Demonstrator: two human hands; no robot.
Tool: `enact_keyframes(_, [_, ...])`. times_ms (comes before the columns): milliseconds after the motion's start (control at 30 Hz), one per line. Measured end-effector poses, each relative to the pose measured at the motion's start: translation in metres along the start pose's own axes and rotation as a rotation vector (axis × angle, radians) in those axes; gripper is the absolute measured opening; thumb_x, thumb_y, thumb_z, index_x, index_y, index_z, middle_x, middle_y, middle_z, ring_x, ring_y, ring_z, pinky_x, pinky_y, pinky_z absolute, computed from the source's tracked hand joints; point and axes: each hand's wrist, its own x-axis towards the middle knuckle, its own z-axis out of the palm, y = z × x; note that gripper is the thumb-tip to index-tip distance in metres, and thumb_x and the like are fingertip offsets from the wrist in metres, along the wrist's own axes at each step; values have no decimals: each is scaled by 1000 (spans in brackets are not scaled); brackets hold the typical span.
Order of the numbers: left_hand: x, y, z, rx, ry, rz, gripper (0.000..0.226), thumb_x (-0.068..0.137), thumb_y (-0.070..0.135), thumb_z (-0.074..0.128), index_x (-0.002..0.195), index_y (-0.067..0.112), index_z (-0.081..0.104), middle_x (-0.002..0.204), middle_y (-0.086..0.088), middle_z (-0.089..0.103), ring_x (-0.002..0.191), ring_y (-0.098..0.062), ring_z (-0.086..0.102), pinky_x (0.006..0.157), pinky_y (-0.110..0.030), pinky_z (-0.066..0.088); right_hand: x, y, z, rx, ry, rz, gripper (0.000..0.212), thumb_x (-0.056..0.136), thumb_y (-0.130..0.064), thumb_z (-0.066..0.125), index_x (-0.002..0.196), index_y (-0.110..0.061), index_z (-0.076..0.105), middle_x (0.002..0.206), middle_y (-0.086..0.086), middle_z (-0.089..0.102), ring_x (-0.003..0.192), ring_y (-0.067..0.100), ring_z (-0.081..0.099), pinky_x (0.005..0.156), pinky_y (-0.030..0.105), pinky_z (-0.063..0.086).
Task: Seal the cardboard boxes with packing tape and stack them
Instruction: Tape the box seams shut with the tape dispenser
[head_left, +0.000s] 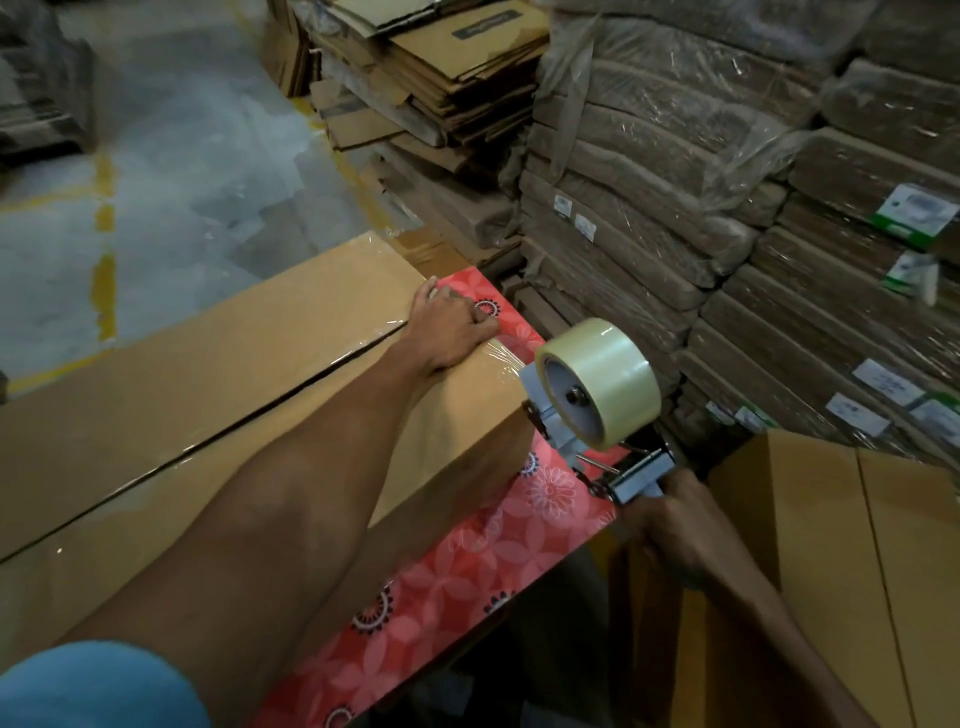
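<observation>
Tape (602, 379) sits on its gun (545, 410) just past the end of the box (208, 395), which lies on a red flowery table (467, 571). Left hand (452, 327) rests on the box top, fingers bent over the end edge — holding the tape down. Right hand (670, 525) grips the gun's handle. Best pull the gun down slowly, tape straight — then rub it flat.

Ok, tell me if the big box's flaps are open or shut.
Shut: the box flaps lie flat, meeting at a thin seam under shiny tape, left hand gripping its edge.
</observation>
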Motion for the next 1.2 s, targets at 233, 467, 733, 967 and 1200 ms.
enact_keyframes(233, [0,-3,1,36,-26,13,68,79,67,18,79,28,74,93,4,70,115,-19,51,123,-45,6,12,27,1,8,-1,7,19,75,-9,66,68,-15,49,91,10,55,74,21,53,55,28,38])
enact_keyframes(467, [-4,3,-2,35,-43,35,45,95,52,36,57,33,49,90,2,64,119,-22,51,123,-46,8,12,35,5,80,31,26,21,67,-13,66,78,-16,48,89,8,52,73,22,52,55,29,37])
enact_keyframes(733, [-41,31,13,-158,55,538,53,107,44,27,105,13,70,105,-7,69,107,-24,60,112,-48,33,41,45,28,57,1,-30,26,57,-11,54,34,-21,47,40,-9,48,42,7,47,54,32,37])
enact_keyframes(967, [-51,34,12,-166,-61,501,47,106,38,28,126,15,63,125,-3,65,119,-18,52,118,-43,24,43,56,42,521,-95,127,10,65,0,53,63,-7,47,59,15,41,45,23,41,47,33,38])
enact_keyframes(1200, [-53,47,15,-53,-25,391,39,90,58,54,106,25,65,102,7,61,99,-11,46,107,-38,35,49,94,69,760,101,260,9,75,-5,54,68,-8,50,50,3,39,37,15,37,41,21,29])
